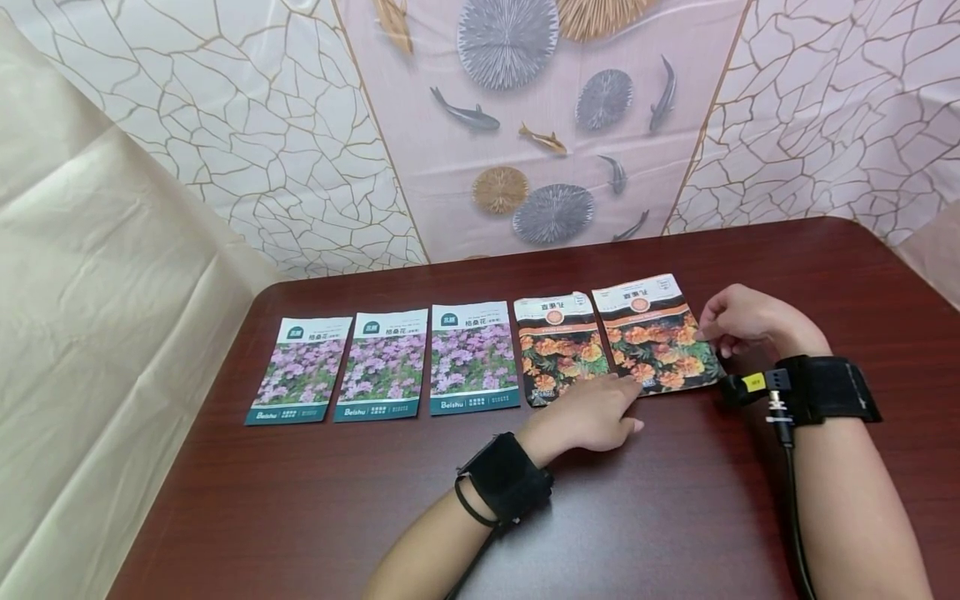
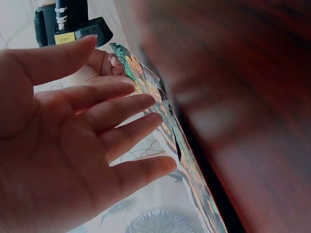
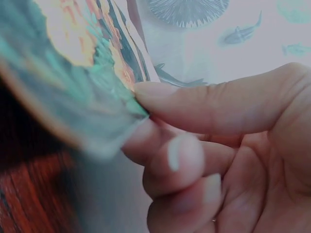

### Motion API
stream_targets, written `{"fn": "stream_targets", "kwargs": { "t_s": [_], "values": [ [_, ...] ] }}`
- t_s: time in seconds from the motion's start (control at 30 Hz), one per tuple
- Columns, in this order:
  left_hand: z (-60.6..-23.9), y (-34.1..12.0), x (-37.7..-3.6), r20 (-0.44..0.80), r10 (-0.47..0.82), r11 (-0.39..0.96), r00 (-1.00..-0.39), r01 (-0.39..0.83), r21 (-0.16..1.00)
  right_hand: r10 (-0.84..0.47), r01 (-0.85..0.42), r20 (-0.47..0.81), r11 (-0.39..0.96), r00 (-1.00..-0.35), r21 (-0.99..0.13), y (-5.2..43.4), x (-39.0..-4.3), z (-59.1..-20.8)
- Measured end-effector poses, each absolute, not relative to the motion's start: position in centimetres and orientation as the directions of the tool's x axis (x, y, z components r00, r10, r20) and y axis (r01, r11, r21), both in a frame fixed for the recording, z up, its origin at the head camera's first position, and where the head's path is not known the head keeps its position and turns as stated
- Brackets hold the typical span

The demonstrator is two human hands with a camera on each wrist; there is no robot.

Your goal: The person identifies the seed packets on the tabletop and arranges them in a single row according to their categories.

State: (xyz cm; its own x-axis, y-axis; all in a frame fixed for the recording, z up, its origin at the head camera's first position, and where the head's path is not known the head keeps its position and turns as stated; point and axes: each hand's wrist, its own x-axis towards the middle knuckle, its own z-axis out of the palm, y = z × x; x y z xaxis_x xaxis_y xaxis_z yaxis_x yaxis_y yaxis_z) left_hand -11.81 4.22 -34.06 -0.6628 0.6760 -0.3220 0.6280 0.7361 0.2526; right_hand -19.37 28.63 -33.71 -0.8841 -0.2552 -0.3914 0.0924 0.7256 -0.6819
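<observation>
My right hand (image 1: pixel 761 321) pinches the right edge of the far-right marigold seed packet (image 1: pixel 654 337) between thumb and fingers. In the right wrist view that packet (image 3: pixel 73 82) has its corner between the thumb (image 3: pixel 194 104) and curled index finger, close and blurred. My left hand (image 1: pixel 588 417) lies palm down with fingers extended at the lower edges of the two orange marigold packets. Spread, straight fingers (image 2: pixel 129 124) show beside the packets in the left wrist view. The other marigold packet (image 1: pixel 558 350) is just left, slightly crinkled, its lower right part covered by the left hand.
Three seed packets with purple flowers stand in a row to the left: one at the far left (image 1: pixel 300 371), one in the middle (image 1: pixel 382 367), one nearest the orange ones (image 1: pixel 474 358). All lie on a dark red-brown table (image 1: pixel 300 500). A patterned cloth (image 1: pixel 555 150) hangs behind.
</observation>
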Motion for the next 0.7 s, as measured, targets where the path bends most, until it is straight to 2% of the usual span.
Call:
{"fn": "stream_targets", "kwargs": {
  "t_s": [0.23,0.7],
  "values": [
    [-34.32,4.32,-11.62,-0.386,0.643,0.76,-0.661,0.612,0.219,-0.245,0.124,-0.421,0.724,-0.873,-0.679,28.61,-19.33,-33.92],
    [-34.34,4.42,-11.37,-0.398,0.63,0.769,-0.667,0.608,0.198,-0.257,0.153,-0.471,0.726,-0.844,-0.671,28.83,-19.45,-34.08]
  ]
}}
